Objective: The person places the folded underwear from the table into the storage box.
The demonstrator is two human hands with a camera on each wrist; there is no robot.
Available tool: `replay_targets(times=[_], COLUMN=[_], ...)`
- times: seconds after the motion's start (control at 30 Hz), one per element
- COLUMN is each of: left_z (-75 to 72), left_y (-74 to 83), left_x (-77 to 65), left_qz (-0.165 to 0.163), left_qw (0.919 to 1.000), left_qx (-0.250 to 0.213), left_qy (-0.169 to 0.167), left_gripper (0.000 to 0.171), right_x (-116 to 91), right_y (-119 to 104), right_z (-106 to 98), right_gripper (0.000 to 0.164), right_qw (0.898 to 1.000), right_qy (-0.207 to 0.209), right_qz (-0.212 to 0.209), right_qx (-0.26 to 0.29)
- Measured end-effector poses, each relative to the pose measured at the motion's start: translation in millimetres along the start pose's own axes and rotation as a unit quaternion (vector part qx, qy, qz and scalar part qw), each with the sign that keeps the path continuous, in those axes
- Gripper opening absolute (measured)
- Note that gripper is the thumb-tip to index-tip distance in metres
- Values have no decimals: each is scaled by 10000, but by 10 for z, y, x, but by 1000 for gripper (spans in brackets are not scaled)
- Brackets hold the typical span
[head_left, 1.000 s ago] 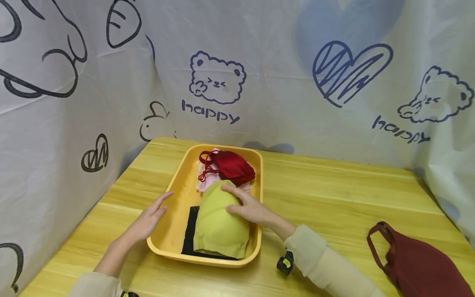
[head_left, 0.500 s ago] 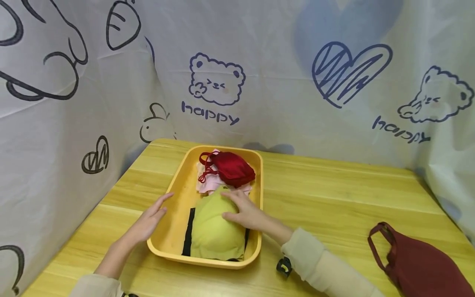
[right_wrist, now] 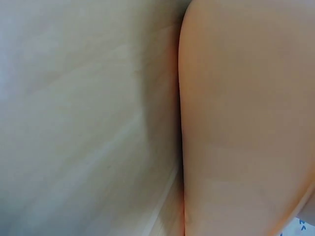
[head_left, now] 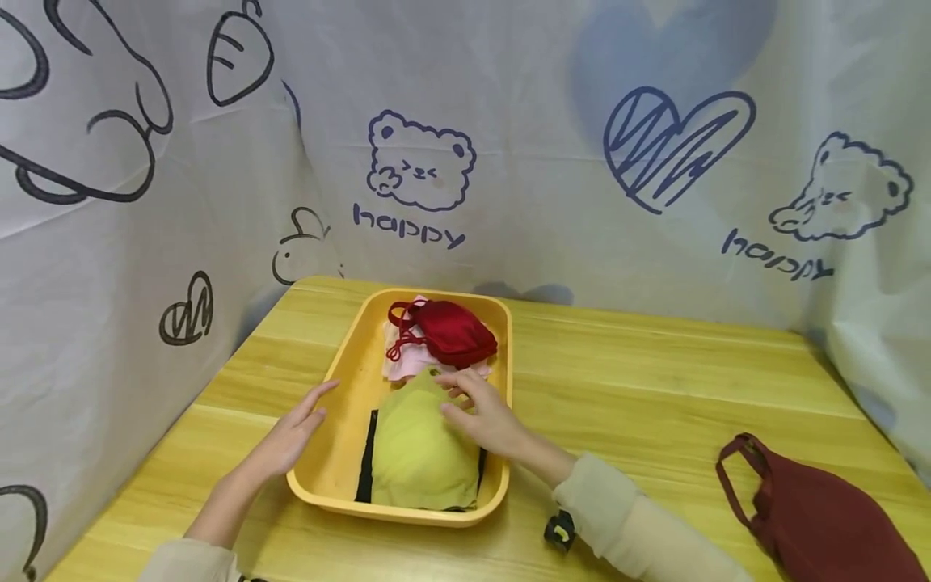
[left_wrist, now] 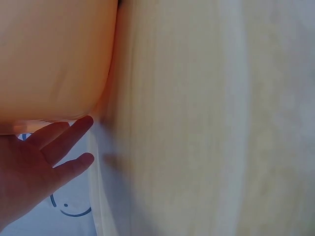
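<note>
A yellow-orange plastic bin point(head_left: 336, 461) stands on the wooden table. Inside its near half lies a folded yellow-green bra point(head_left: 422, 457), on top of a black cloth point(head_left: 367, 461). My right hand point(head_left: 494, 424) hovers at the bra's upper right, fingers loosely bent and apart from each other; I cannot tell whether the fingertips touch the fabric. At the bin's left rim is my left hand point(head_left: 291, 436), its fingers extended. The left wrist view shows that hand point(left_wrist: 34, 172) against the bin's outer wall point(left_wrist: 54, 64). Only the bin's side point(right_wrist: 246, 118) fills the right wrist view; the right hand is hidden there.
Behind the yellow-green bra, a folded red satin bra point(head_left: 458, 333) lies over pale pink cloth point(head_left: 407, 365). A maroon bra point(head_left: 829, 513) lies on the table point(head_left: 640, 388) at the right. White sheets with drawings point(head_left: 538, 194) hang behind and to the left.
The yellow-green bra has settled slightly left and lower, more squarely over the black cloth. My right hand's fingers have loosened and lifted a little; the left hand stays put.
</note>
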State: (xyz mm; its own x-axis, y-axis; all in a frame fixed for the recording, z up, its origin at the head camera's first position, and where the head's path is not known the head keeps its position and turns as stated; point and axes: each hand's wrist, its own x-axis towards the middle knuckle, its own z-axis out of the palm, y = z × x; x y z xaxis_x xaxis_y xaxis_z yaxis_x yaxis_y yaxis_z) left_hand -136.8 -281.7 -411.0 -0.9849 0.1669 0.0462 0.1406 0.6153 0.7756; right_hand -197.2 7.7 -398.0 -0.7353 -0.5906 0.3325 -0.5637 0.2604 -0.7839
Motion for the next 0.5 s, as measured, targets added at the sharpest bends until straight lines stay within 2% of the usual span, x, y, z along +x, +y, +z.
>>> replay_targets(times=[0.1,0.23,0.5], left_z=[17,38,24], left_y=[-4,-1,17], left_x=[3,3,-1], left_qz=[18,10,-28], left_qw=[10000,10000,10000], left_qx=[34,-27,7], left_qy=[12,31,7], left_gripper=[43,43,44], right_x=[-43,-145,-468], right_y=[-8,-31,-9], right_z=[-44,-144,-526], right_gripper=[31,32,35], right_qw=[9989,9973,9968], right_qy=[152,119,146], right_qz=[-62,32,434], right_qx=[433,720,648])
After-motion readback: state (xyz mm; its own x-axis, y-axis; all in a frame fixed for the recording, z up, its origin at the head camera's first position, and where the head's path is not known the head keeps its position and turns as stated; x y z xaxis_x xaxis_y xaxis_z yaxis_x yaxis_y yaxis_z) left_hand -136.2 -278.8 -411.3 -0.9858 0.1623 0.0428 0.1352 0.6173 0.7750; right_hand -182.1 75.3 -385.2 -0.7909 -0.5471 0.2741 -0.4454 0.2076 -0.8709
